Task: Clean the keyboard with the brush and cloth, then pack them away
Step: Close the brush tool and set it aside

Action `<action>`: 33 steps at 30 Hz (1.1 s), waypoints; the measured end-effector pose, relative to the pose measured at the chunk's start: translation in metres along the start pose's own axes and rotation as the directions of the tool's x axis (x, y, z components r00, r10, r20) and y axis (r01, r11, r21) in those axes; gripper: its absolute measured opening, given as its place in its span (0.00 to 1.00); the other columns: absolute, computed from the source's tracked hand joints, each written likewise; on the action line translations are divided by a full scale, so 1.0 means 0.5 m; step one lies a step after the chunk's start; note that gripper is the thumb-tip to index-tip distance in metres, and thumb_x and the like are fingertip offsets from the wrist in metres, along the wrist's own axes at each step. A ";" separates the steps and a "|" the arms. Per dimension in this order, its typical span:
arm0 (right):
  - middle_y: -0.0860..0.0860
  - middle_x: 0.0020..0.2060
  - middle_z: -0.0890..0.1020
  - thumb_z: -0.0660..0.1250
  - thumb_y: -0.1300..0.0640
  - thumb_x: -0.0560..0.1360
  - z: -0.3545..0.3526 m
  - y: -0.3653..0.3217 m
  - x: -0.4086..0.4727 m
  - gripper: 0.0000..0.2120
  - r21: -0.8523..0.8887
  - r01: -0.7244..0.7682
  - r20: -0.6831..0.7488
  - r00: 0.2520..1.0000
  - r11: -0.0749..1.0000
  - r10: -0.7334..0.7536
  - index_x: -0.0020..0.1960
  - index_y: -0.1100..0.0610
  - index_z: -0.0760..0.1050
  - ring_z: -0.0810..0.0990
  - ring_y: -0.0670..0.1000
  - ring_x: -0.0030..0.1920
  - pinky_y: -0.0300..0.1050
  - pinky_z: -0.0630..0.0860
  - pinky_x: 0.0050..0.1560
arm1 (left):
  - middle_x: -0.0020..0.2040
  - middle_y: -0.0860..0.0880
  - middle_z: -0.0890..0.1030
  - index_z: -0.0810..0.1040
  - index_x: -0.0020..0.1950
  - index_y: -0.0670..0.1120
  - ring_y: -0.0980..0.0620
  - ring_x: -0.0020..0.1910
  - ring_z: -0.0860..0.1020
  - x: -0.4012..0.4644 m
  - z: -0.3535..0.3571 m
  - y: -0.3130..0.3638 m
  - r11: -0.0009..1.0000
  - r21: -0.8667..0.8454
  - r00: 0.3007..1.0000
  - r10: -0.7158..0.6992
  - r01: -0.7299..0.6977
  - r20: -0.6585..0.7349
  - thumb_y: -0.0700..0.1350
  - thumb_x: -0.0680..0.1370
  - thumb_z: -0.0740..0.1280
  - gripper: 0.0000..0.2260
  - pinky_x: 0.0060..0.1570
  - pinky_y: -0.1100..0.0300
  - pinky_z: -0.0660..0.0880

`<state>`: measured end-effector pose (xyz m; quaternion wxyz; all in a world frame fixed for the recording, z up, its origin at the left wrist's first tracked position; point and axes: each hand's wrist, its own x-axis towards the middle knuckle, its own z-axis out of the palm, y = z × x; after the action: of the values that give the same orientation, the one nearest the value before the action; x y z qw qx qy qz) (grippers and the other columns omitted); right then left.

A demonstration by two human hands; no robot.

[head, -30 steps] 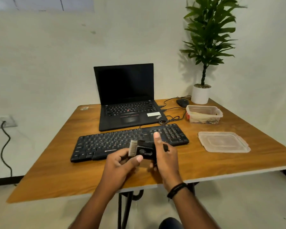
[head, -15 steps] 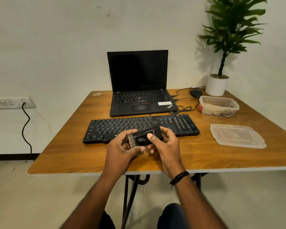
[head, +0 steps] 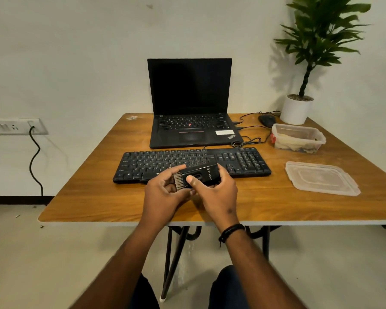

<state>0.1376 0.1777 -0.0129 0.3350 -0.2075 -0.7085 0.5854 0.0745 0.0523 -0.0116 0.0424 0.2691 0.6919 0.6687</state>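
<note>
The brush (head: 196, 176) is a small black block with pale bristles at its left end. Both hands hold it up over the near edge of the counter (head: 87, 197), just in front of the keyboard (head: 243, 160). The left hand (head: 163, 195) has its fingers curled around the bristle end, so its grip is grasping the brush. The right hand (head: 218, 195) pinches the black body, with the thumb pressed on the top by a small window, so that grip is grasping the brush too. The brush lies long-ways from left to right, a bit tilted, with the right end farther away and higher. The keyboard lies long-ways the same way, and it sits just beyond the brush, so the next move is likely a short push away from the person to bring the bristles down onto the keys. Both hands are about as near to the keys. The cloth seems to sit in the clear box (head: 299, 139) at the far right, with the lid (head: 321, 178) lying near it. Compared with a moment ago, the hands hold the brush in much the same way, and the whole view has shifted a little.
</note>
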 end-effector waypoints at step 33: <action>0.49 0.40 0.83 0.74 0.51 0.73 -0.438 0.012 0.141 0.08 -0.271 -0.052 -0.592 0.796 0.961 -0.124 0.46 0.55 0.80 0.82 0.49 0.42 0.36 0.74 0.39 | 0.51 0.60 0.81 0.82 0.54 0.56 0.58 0.52 0.75 0.143 0.442 0.110 0.771 0.480 0.891 0.249 -0.419 0.378 0.63 0.64 0.78 0.22 0.53 0.54 0.74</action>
<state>0.2457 0.3786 0.0174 0.5223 -0.4138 -0.6424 0.3785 0.1233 0.2801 0.0396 -0.0557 0.4857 0.7801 0.3905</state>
